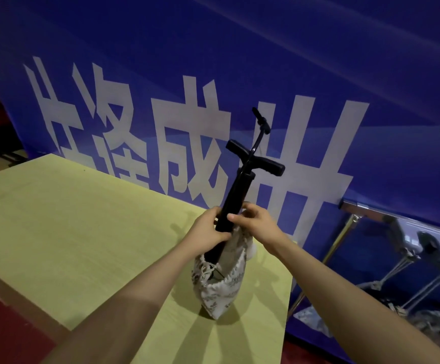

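Black T-handled plastic hand pump [236,203] in patterned cloth drawstring bag [221,287], on pale wooden table [69,219].
Bag sat near table's right edge. Left hand [208,229] and right hand [255,222] gripped the pump from either side, just above the bag's mouth. Blue fabric banner [213,48] hung behind the table; metal stands [410,261] stood to the table's right, under the banner.

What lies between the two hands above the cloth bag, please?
The black pump rises between the left hand and right hand, both holding its barrel above the cloth bag, as the head view shows.
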A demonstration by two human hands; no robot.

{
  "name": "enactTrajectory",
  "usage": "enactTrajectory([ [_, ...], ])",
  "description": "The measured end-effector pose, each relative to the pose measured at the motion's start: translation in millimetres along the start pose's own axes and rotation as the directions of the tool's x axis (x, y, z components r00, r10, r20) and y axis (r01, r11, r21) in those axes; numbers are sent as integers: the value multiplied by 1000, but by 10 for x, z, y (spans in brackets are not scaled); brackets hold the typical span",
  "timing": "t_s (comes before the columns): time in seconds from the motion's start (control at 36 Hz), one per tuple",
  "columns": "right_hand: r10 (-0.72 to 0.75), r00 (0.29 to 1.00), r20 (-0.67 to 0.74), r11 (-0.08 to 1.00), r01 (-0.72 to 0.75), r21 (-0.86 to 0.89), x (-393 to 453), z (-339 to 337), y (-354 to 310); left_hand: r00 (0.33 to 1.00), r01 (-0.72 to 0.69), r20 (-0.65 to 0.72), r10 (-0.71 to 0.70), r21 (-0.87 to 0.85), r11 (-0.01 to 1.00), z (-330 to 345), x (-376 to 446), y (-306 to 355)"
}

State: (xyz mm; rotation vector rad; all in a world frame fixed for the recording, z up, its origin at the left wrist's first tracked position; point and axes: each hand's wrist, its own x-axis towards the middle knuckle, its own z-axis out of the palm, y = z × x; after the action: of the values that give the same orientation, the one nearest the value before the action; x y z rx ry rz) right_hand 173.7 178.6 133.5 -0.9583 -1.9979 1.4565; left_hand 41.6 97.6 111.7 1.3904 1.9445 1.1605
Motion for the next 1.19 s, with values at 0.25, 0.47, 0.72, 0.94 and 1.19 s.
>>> enactTrajectory([
  [0.25,-1,1000,3,974,2,-226,42,-24,79,993,96,-61,-97,-16,995,54,-12,-103],
  [0.47,51,996,-80,953,-72,-294,41,-9,165,989,126,-61,-134,-124,984,121,-90,-209],
  [0.72,92,992,-82,984,-78,161,-11,-102,92,965,23,-243,-99,-296,955,116,-136,-14],
  [0.94,-29,999,-44,967,17,-254,18,-115,41,941,-143,-322,104,-101,984,45,-71,212],
  [1.19,-358,919,-167,565,70,-822,-24,-175,100,958,-164,-211,195,154,974,93,-55,229],
])
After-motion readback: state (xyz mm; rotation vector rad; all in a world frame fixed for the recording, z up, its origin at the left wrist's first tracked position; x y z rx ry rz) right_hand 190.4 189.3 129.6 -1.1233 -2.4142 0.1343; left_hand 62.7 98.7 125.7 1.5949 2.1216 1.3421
